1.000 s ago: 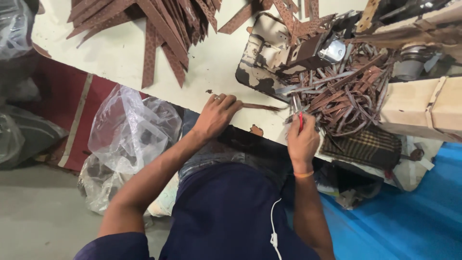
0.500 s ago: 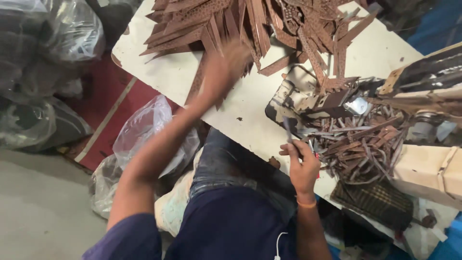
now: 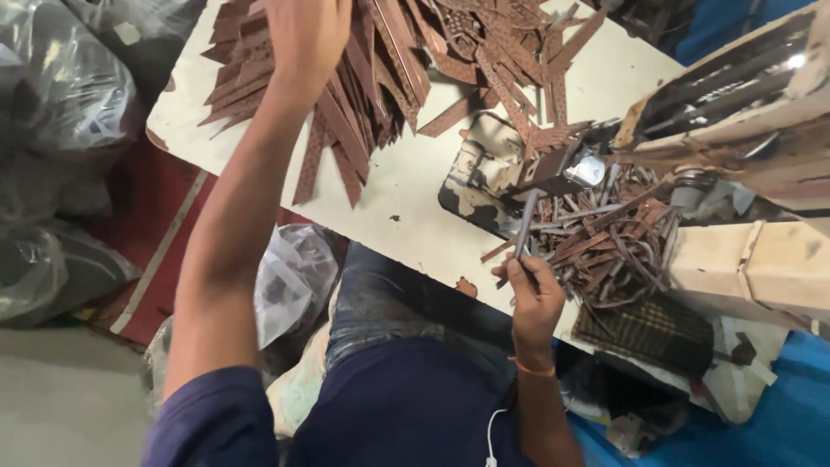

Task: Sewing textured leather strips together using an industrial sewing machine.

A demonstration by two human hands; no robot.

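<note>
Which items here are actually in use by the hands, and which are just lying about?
In use:
left hand on the pile of brown strips
right hand, grip on a thin grey strip
sewing machine

Lying about:
plastic bags
checked cloth
tangle of sewn strips

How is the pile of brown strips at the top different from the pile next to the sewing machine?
The far pile of strips lies flat and straight, fanned out; the pile by the machine is curled and tangled. The left hand reaches into the far pile; the right hand holds one strip by the tangled one. Both are brown.
</note>
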